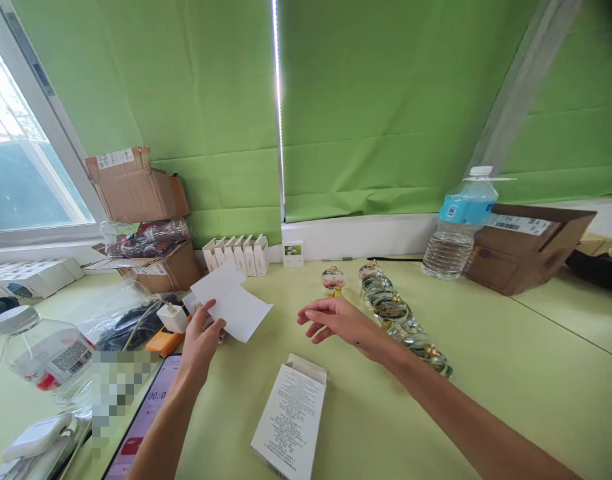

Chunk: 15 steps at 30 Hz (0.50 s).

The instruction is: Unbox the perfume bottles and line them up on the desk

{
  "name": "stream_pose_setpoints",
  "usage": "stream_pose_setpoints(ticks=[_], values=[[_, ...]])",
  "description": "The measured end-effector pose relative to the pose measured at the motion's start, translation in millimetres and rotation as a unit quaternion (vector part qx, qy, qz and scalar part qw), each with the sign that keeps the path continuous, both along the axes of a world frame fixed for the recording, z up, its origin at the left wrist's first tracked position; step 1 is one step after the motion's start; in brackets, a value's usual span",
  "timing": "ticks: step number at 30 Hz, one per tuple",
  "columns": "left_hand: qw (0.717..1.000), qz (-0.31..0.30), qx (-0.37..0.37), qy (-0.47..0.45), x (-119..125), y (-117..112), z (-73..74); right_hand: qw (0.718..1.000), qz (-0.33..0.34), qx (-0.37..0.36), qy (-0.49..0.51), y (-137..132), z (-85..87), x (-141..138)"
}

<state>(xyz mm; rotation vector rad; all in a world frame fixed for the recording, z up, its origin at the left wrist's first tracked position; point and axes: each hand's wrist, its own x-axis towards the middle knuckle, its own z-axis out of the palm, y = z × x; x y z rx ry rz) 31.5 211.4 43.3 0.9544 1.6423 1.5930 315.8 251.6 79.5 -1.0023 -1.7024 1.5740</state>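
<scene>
White paper: it was in the left hand [203,333], over the left-middle of the table; two flaps of the paper [243,313] showed, but whether one folded sheet or two could not be told.
Left fingers: pinched on the paper's near edge; a small object below them was mostly hidden.
Right hand: one, released, its fingers [319,319] loosely bent above the table [516,373].
Printed carton: one, lying with its open end away from the person; the carton's [291,417] lower edge was cut off by the frame.
Glass ornaments: one [333,277] stood apart beyond the right hand; the overlapping row [389,303] beside it, partly behind the right forearm, could not be counted surely.
White cartons: about six [236,257] stood in a row, plus one picture box [293,253].
Phone: one [153,393], partly covered by the left forearm and cut off below; pixelation blurred the area beside it.
Water bottles: two, one left [49,363], one right [459,227].
Cardboard boxes: three, two stacked left [136,190], one right [521,250].
</scene>
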Motion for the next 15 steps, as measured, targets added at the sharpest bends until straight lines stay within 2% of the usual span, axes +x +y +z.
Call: stream_pose_setpoints(ticks=[8, 15], values=[[0.991, 0.06, -0.044, 0.114, -13.8, 3.8, 0.1, 1.0, -0.003, 0.0, -0.002, 2.4, -1.9, 0.4], [0.983, 0.065, -0.09, 0.144, -22.7, 8.3, -3.2, 1.0, -0.004, -0.001, -0.016, 3.6, -4.5, 0.4]])
